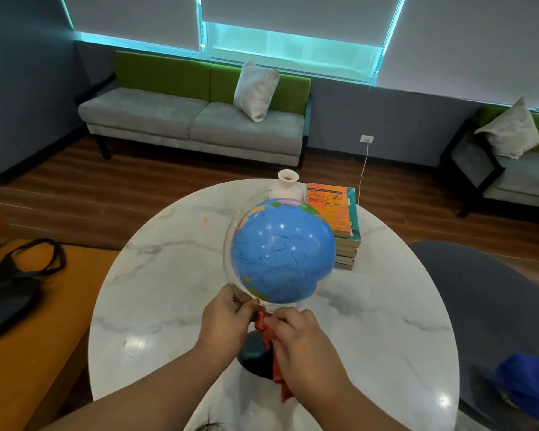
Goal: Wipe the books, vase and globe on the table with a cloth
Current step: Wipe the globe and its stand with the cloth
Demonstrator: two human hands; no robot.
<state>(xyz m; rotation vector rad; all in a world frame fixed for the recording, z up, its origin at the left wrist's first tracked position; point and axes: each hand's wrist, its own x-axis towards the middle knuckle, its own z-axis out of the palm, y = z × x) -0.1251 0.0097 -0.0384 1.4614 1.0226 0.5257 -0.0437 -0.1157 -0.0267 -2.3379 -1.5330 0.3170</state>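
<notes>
Now we're on the globe [282, 250]: left hand [227, 312] pinches its meridian ring [227, 253], right hand [299, 337] grips the red cloth [277, 373]; sphere probably next.

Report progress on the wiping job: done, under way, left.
Done: nothing provably; the view cannot tell whether the vase or books were wiped. Under way: the globe, its clear ring gripped by the left hand, the right hand holding the red cloth at its stem. Left: possibly those two, no hand on them, at the table's far side.
</notes>
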